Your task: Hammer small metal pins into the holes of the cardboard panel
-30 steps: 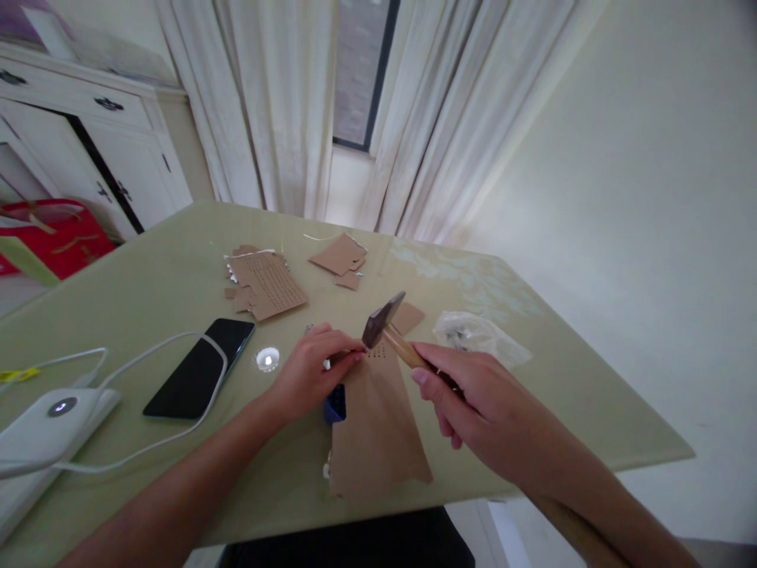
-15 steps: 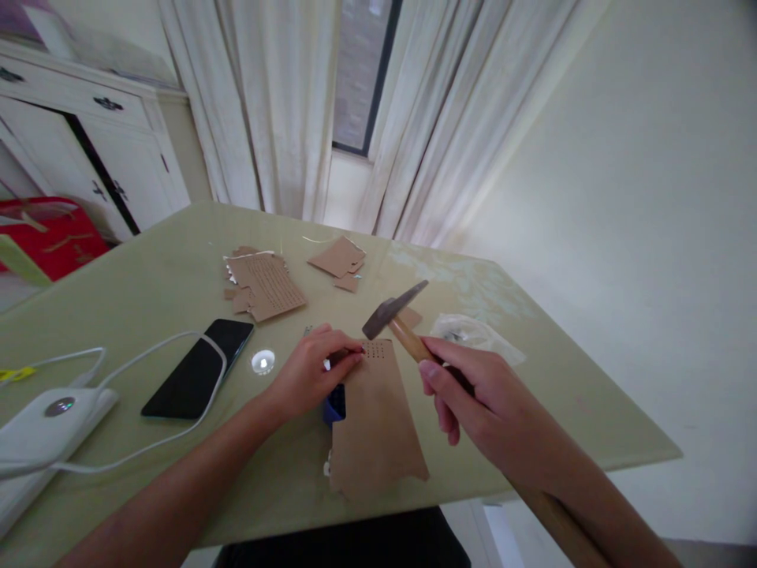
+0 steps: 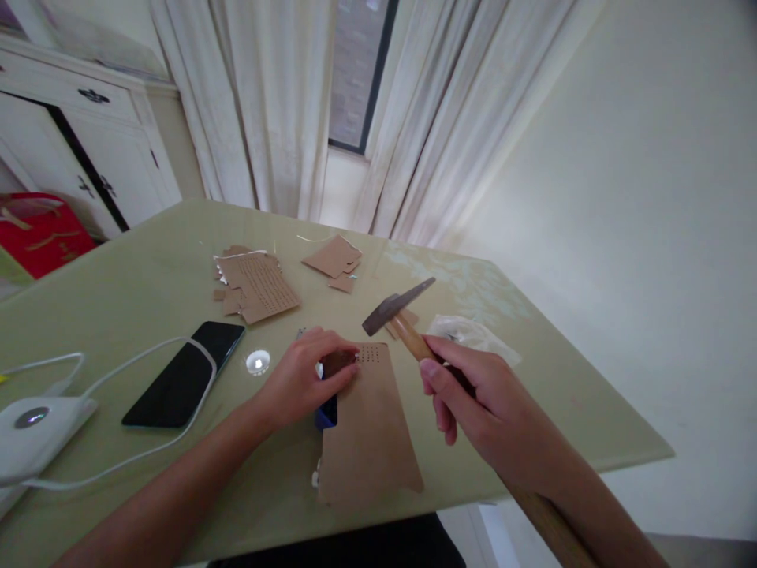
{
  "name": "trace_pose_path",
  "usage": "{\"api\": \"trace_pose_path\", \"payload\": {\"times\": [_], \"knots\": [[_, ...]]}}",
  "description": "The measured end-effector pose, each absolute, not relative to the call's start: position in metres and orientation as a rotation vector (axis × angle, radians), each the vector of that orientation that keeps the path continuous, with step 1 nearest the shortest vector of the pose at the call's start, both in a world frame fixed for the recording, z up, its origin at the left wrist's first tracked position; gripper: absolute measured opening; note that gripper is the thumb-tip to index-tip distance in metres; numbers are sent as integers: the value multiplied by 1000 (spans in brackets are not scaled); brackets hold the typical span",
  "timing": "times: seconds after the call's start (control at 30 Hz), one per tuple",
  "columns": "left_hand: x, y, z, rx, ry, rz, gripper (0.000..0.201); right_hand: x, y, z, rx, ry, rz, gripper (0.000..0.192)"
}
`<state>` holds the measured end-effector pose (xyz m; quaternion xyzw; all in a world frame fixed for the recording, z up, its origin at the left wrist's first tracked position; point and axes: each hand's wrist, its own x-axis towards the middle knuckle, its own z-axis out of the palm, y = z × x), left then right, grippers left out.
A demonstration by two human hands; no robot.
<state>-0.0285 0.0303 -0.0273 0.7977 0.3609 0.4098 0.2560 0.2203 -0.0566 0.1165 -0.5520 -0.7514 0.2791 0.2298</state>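
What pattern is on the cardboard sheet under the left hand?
Plain brown cardboard sheet with rows of small punched dots near its far edge; head view.

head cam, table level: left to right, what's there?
White device → black phone → small round light → left hand → hammer, held in the right hand → clear plastic bag.

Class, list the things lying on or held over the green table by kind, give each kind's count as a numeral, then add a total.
Hammer, in the right hand: 1
Cardboard groups: 3 (under the left hand, perforated pile, far pile)
Phone: 1
White device with cable: 1
Clear plastic bag: 1
Small round shiny thing: 1
Blue block: 1
Total: 9
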Motion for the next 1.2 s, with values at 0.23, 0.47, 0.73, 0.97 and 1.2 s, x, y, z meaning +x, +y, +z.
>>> {"api": "trace_pose_path", "payload": {"times": [0.23, 0.47, 0.73, 0.97, 1.2], "knots": [[-27, 28, -25, 2126, 1024, 1055, 43, 210, -47, 93, -1561, -2224, 931, 30], [-29, 27, -23, 2108, 1029, 1018, 45, 211, -49, 97, -1540, -2136, 940, 31], [-28, 24, -22, 2047, 1028, 1035, 47, 224, -31, 83, -1500, -1943, 1162, 34], [-52, 47, -25, 1798, 1596, 1217, 37, 238, 29, 20, -1168, -1203, 1253, 38], [-83, 73, -42, 2005, 2054, 563, 33, 260, 49, -26, -1240, -885, 1350, 47]]}}
